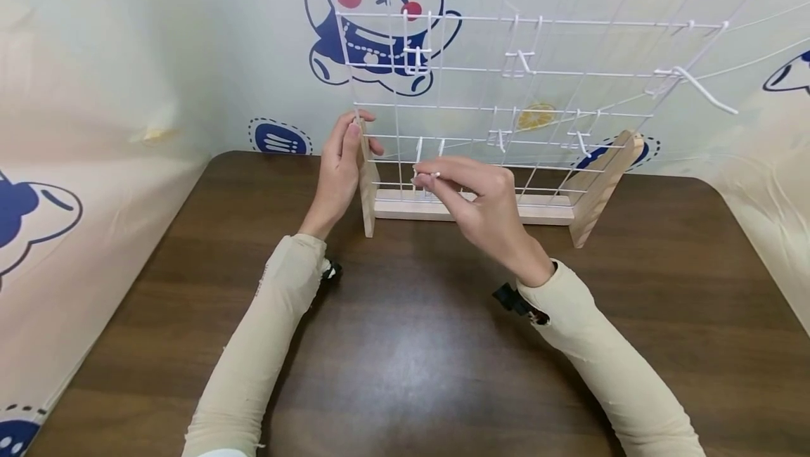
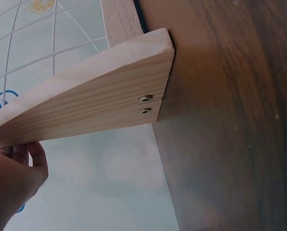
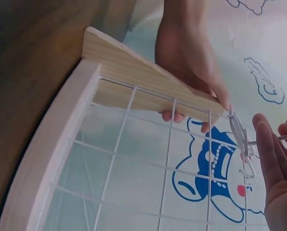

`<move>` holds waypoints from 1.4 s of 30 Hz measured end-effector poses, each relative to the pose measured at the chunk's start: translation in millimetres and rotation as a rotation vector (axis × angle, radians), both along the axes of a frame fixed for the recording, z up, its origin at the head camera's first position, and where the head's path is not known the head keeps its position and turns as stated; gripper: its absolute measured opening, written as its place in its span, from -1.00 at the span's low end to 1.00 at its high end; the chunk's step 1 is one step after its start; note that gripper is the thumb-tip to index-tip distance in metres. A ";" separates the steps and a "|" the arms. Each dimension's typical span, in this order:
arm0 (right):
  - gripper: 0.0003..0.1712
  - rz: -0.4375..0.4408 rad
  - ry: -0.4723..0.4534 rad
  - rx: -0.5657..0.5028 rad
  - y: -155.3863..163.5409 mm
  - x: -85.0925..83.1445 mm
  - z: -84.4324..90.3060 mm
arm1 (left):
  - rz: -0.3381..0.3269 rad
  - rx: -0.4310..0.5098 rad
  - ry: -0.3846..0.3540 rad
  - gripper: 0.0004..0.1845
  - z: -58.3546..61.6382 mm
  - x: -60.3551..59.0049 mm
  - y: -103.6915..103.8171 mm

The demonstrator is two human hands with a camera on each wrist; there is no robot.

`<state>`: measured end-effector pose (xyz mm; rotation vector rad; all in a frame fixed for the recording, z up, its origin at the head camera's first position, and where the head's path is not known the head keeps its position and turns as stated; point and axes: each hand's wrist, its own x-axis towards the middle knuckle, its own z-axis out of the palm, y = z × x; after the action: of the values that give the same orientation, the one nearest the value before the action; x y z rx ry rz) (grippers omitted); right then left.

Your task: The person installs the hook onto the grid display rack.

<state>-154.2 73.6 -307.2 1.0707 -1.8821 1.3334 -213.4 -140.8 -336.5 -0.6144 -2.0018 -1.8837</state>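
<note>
A white wire grid rack [image 1: 443,105] stands upright in a wooden base. My left hand [image 1: 342,162] grips the rack's left wooden side piece [image 1: 368,190] near its top; the left wrist view shows that hand [image 2: 18,173] behind the panel [image 2: 100,96]. Between thumb and fingers, my right hand [image 1: 484,197] pinches a small white wire hook [image 3: 238,131] by its prong, in front of the grid's lower left. Whether the hook touches the grid wires I cannot tell.
Other white hooks hang on the grid, among them one at upper left [image 1: 415,60], one at upper middle [image 1: 520,62] and a longer one at right [image 1: 702,90]. A wooden crossbar [image 1: 411,208] joins the side pieces on the brown table [image 1: 392,344]. Patterned cloth [image 1: 240,35] hangs behind.
</note>
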 end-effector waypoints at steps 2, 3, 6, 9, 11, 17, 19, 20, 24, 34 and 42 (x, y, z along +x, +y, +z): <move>-0.83 0.000 0.012 -0.009 -1.9 -2.2 2.7 | -0.002 0.002 0.002 -0.60 -0.4 0.4 -0.1; -0.83 -0.003 0.017 -0.014 -3.0 -3.3 3.7 | -0.003 0.001 0.003 -0.61 -0.3 0.6 -0.3; -0.81 -0.011 0.032 -0.015 -6.2 -6.1 6.1 | -0.001 0.000 0.012 -0.62 0.5 1.0 -0.4; -0.79 -0.023 0.047 -0.021 -9.7 -9.1 7.8 | 0.002 0.000 0.018 -0.63 1.4 1.2 -0.5; -0.81 -0.030 0.060 -0.029 -11.9 -11.0 9.6 | 0.002 0.002 0.022 -0.63 1.9 1.1 -0.5; -0.86 -0.058 0.081 -0.073 -18.3 -17.8 12.3 | 0.000 0.004 0.024 -0.63 1.8 0.4 -0.1; -0.85 -0.069 0.086 -0.076 -20.2 -19.2 13.1 | 0.000 0.005 0.026 -0.63 1.4 -0.2 0.2; -0.85 -0.074 0.087 -0.077 -21.0 -20.0 13.6 | -0.001 0.007 0.027 -0.64 1.2 -0.6 0.2; -0.84 -0.106 0.089 -0.079 -23.7 -22.5 15.5 | 0.000 0.010 0.028 -0.64 1.0 -1.4 0.7; -0.86 -0.165 0.083 -0.076 -24.5 -29.4 5.4 | -0.003 0.012 0.023 -0.65 1.6 -1.4 1.3; -0.79 -0.180 0.052 0.021 -25.0 -30.6 -19.3 | 0.001 0.000 0.016 -0.63 0.6 -0.6 -0.2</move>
<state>-184.8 48.6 -326.5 0.9137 -1.9084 1.1758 -214.0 -141.1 -335.8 -0.6260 -1.9913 -1.8723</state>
